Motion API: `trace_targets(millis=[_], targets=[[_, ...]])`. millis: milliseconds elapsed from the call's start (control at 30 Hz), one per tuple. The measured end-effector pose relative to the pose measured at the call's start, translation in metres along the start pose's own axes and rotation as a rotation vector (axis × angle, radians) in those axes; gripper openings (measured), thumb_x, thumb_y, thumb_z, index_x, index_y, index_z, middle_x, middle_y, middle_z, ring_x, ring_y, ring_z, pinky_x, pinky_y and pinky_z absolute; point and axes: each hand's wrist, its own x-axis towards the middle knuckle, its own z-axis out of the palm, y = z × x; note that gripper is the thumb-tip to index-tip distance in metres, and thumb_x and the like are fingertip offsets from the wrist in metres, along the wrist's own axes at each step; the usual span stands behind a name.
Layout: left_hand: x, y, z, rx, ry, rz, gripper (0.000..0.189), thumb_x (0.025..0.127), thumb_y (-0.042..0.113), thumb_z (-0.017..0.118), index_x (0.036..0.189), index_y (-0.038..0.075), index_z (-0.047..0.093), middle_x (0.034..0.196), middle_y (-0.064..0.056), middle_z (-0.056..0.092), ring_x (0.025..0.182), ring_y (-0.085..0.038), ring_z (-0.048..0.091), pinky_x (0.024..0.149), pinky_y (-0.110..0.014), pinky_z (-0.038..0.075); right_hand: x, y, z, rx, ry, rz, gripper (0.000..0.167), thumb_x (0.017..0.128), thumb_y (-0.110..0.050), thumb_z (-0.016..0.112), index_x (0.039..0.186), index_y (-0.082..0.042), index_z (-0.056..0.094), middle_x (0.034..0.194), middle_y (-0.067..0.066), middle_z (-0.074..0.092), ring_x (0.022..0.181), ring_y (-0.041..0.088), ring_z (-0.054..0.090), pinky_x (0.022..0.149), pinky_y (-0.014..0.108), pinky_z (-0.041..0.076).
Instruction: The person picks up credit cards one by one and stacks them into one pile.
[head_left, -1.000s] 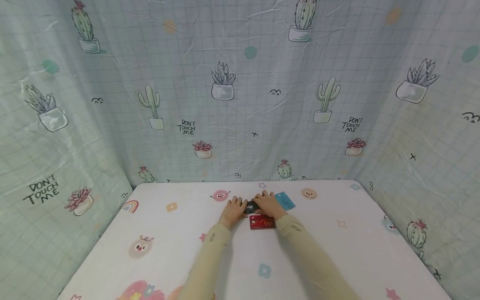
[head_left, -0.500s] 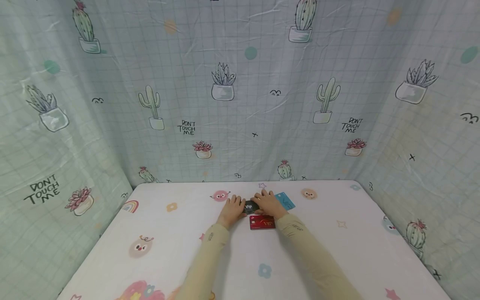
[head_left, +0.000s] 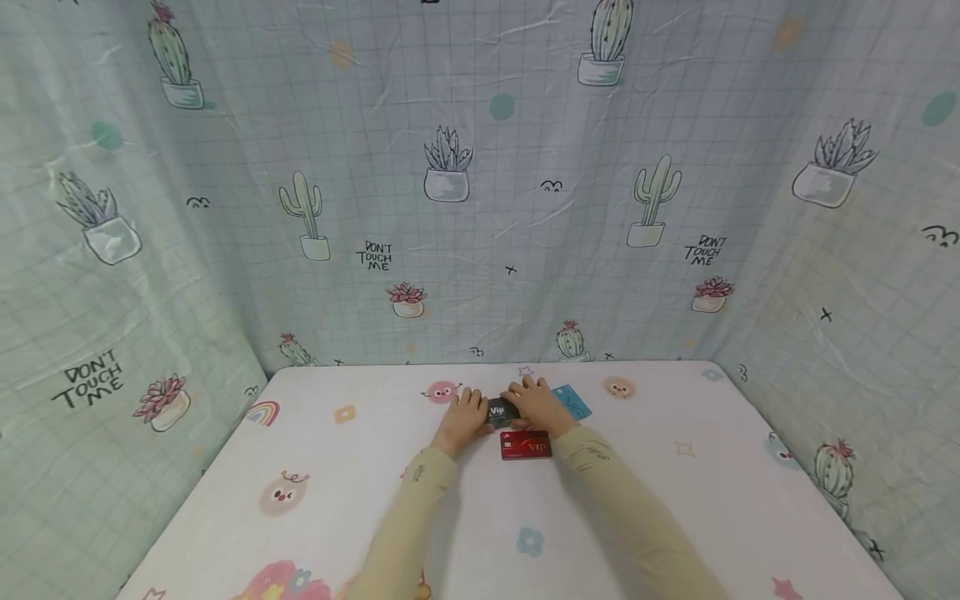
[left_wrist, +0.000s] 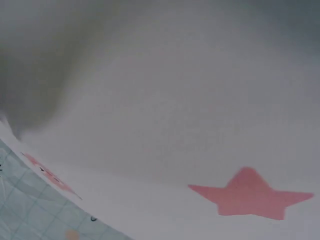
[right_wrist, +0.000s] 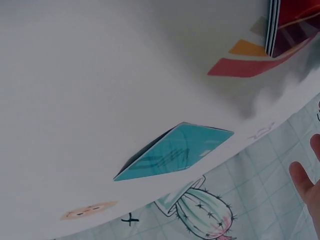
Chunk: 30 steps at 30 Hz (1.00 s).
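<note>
A black card with "Vip" on it shows between the two hands near the back of the table. My left hand pinches it at its left edge, and my right hand pinches its right edge, covering that end. A red VIP card lies just in front of the black one; its edge looks layered, like a small stack, in the right wrist view. Behind my right hand lies a blue card, partly covered in the head view. Fingertips of my right hand show at that wrist view's right edge.
The white table has printed stars, flowers and faces. A cactus-patterned cloth hangs behind and along both sides, meeting the table's back edge.
My left hand has shifted slightly left and back, uncovering more of the black card. The right hand stays almost in place; the red and blue cards have not moved.
</note>
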Motion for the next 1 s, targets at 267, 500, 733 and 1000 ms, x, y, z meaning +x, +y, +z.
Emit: trace_targets(millis=[267,500,733,1000], targets=[[0.001,-0.002,-0.002,0.037,0.069,0.044,0.053,0.079,0.051,0.056,0.109,0.007,0.058,0.1,-0.009,0.055,0.094,-0.022,0.049,0.079,-0.034,0.045,-0.005,0.004,-0.004,0.022,0.082,-0.042,0.057,0.072,-0.046,0.068,0.12,-0.021,0.052,0.113,-0.001,0.054,0.105,0.022,0.045,0.089,0.043,0.039],[-0.001,-0.002,-0.005,0.043,0.112,0.086,0.049,0.081,0.047,0.057,0.108,0.006,0.059,0.098,-0.009,0.055,0.092,-0.021,0.047,0.077,-0.032,0.044,-0.011,0.007,-0.005,0.057,0.112,-0.065,0.055,0.073,-0.046,0.067,0.119,-0.02,0.053,0.115,-0.001,0.055,0.109,0.024,0.045,0.09,0.044,0.039],[-0.005,-0.002,-0.013,0.013,0.162,0.121,0.049,0.081,0.047,0.056,0.108,0.006,0.06,0.095,-0.009,0.053,0.089,-0.021,0.045,0.076,-0.032,0.044,-0.019,0.007,-0.012,0.097,0.128,-0.079,0.053,0.073,-0.044,0.067,0.119,-0.019,0.053,0.114,0.0,0.054,0.109,0.024,0.043,0.09,0.044,0.039],[-0.011,0.001,-0.025,-0.019,0.177,0.137,0.05,0.08,0.047,0.057,0.106,0.005,0.06,0.093,-0.008,0.051,0.086,-0.02,0.044,0.072,-0.031,0.042,-0.028,0.007,-0.017,0.12,0.161,-0.105,0.051,0.075,-0.043,0.066,0.117,-0.018,0.054,0.108,0.0,0.053,0.096,0.019,0.039,0.08,0.038,0.039]])
